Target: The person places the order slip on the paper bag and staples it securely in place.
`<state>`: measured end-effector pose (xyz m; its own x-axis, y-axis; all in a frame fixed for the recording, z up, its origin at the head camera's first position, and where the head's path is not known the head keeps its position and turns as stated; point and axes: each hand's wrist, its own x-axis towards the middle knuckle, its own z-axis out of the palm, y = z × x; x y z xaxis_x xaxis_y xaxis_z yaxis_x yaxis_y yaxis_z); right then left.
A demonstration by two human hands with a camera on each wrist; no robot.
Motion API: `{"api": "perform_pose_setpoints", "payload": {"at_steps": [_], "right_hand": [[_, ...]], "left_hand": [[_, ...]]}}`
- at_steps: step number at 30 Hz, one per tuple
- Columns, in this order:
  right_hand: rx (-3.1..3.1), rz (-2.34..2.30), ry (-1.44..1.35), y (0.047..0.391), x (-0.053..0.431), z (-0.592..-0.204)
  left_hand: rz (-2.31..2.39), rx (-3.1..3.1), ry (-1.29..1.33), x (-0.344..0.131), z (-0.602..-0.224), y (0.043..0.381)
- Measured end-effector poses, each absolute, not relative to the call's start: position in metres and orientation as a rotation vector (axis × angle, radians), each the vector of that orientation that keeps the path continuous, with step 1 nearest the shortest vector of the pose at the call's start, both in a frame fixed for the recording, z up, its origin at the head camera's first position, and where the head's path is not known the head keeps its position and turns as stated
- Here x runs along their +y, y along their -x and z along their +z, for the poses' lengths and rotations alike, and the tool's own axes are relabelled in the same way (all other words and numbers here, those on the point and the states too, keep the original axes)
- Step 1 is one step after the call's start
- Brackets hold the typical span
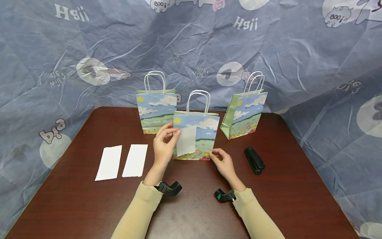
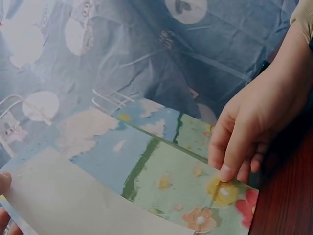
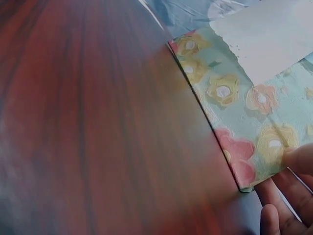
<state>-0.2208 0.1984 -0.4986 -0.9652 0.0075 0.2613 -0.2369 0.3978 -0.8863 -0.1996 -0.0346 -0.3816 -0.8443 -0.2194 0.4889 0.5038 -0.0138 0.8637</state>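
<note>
A paper gift bag [image 1: 207, 134] with a painted sky, meadow and flowers stands upright in the middle, its white handles up. Against the left part of its front lies a white slip of paper [image 1: 186, 141] with a ragged lower edge. My left hand [image 1: 162, 144] pinches slip and bag together at the bag's left side; in the left wrist view its thumb [image 2: 4, 183] rests on the slip's edge. Low on the bag's right side, my right hand [image 1: 223, 163] grips the corner, thumb in front by a yellow flower, other fingers behind.
Two matching gift bags stand behind, one at the left [image 1: 158, 111] and one at the right [image 1: 249, 114], turned at an angle. Two white paper slips, an outer one [image 1: 108, 162] and an inner one [image 1: 135, 161], lie left. A black stapler [image 1: 254, 160] lies right.
</note>
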Motion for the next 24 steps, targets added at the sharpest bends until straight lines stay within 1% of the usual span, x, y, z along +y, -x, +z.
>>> {"api": "perform_pose_setpoints", "payload": {"at_steps": [5,11,14,22,24], "right_hand": [[-2.442,1.645,-0.211,0.218,0.195,-0.493],[-2.444,1.598,-0.308,0.202,0.183,-0.463],[-2.411,1.593,-0.336,0.199,0.18,-0.455],[-2.253,1.497,-0.32,0.22,0.177,-0.469],[-2.199,1.487,-0.305,0.222,0.171,-0.463]], "left_hand": [[-1.918,-1.771,0.269,-0.036,-0.379,0.198],[-1.867,-1.79,0.238,-0.036,-0.375,0.194],[-1.839,-1.797,0.239,-0.036,-0.374,0.193],[-1.828,-1.797,0.233,-0.036,-0.372,0.193],[-1.829,-1.797,0.225,-0.037,-0.371,0.192]]}}
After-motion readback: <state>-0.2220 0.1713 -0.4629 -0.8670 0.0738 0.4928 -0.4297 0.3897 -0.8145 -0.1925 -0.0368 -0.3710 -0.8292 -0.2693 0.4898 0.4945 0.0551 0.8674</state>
